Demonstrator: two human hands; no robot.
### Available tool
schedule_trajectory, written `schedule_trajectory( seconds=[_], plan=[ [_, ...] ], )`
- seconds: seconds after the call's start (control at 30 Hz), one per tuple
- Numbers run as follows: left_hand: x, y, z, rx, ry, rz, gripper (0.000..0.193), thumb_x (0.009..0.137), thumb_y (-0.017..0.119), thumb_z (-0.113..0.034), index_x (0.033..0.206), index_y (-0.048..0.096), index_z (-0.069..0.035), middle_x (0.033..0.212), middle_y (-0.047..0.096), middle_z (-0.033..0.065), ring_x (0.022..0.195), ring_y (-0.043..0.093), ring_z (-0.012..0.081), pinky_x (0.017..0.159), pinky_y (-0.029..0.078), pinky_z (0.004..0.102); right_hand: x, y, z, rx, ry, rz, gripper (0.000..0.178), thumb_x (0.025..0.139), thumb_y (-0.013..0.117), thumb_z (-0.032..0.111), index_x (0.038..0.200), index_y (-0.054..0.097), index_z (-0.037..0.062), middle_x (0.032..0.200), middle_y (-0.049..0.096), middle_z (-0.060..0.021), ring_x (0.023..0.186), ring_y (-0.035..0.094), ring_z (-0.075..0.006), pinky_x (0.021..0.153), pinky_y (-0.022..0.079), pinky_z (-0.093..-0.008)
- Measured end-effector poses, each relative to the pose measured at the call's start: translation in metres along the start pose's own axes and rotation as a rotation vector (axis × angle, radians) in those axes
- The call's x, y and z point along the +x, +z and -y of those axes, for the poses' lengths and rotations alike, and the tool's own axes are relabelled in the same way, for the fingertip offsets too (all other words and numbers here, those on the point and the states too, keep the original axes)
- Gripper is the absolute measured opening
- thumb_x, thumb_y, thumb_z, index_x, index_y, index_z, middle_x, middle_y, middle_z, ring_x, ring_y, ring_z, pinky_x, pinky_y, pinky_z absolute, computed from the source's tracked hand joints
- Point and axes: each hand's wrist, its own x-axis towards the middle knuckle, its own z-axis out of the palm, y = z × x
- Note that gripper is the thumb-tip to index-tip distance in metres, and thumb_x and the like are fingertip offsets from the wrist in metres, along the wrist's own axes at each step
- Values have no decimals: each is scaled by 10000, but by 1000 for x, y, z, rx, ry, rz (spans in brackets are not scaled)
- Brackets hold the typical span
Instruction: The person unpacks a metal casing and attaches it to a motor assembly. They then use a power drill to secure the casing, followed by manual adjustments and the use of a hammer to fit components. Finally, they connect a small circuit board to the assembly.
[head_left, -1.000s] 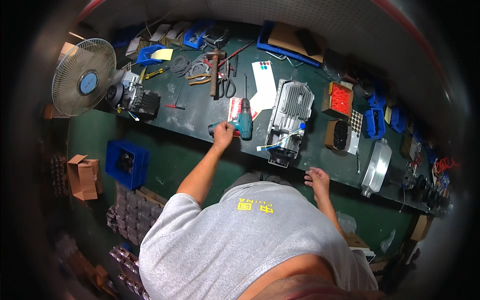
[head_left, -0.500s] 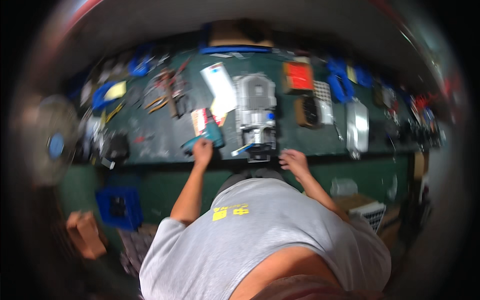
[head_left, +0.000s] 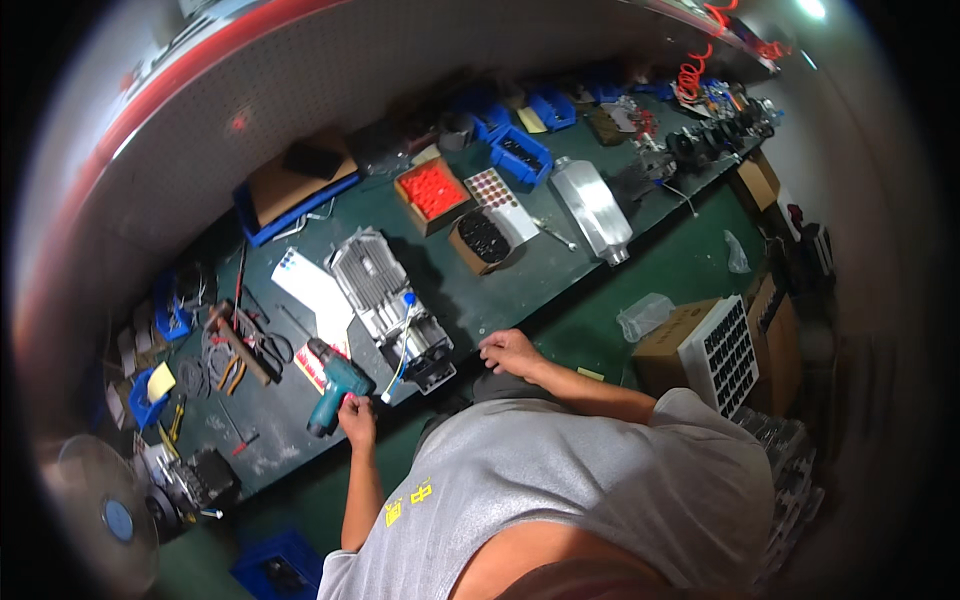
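A teal cordless drill (head_left: 347,378) lies on the green workbench with its long bit pointing up and left. My left hand (head_left: 357,416) is closed on its handle at the front edge of the bench. To the right of the drill stands a finned silver motor housing (head_left: 372,278), with a blue cap and a thin cable at its near end. My right hand (head_left: 512,352) hovers by the bench edge, just right of the housing. Its fingers are loosely bent and apart, and I see nothing in them. White paper sheets (head_left: 305,285) lie between the drill and the housing.
A box of red caps (head_left: 432,194) and a box of small black parts (head_left: 483,240) sit right of the housing. Beyond are a sticker sheet (head_left: 497,195), blue bins (head_left: 520,155) and a silver casing (head_left: 592,208). A hammer (head_left: 243,345) and pliers lie left. A fan (head_left: 115,520) stands lower left.
My view has turned, so the bench now slants up to the right. The left hand stays at the drill, whose bit now shows clearly. My right hand remains near the bench edge.
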Motion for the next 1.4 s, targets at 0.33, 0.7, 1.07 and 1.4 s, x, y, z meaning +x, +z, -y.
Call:
schedule_trajectory(
  seconds=[0.33,0.7,1.07,1.4],
  plan=[
    [14,-14,-36,130,234,-246,72,945,590,-57,889,630,-39,772,634,43,583,557,98,514,468,244,13,-43,-20,62,-1,14,303,940,660,169,1180,693,-12,976,724,-81,798,697,-157,640,590,-294],
    [10,65,-196,-75,613,-506,98,938,509,-16,928,606,-8,807,591,26,631,515,84,574,447,238,39,-165,-16,148,-65,-15,302,939,658,181,1163,697,-18,964,711,-75,796,686,-149,642,590,-289],
    [-29,283,-228,21,547,97,112,908,530,1,923,639,-23,810,624,30,661,552,83,604,477,222,23,-298,-45,307,-97,-275,254,914,649,127,1108,708,-27,881,715,-78,727,678,-144,591,573,-292],
    [-20,375,-199,28,409,375,133,922,526,43,931,650,-5,867,675,45,692,599,86,622,545,246,-22,-469,49,223,-590,-873,191,974,622,139,1035,701,-23,909,712,-55,733,650,-111,636,552,-252]
  ],
)
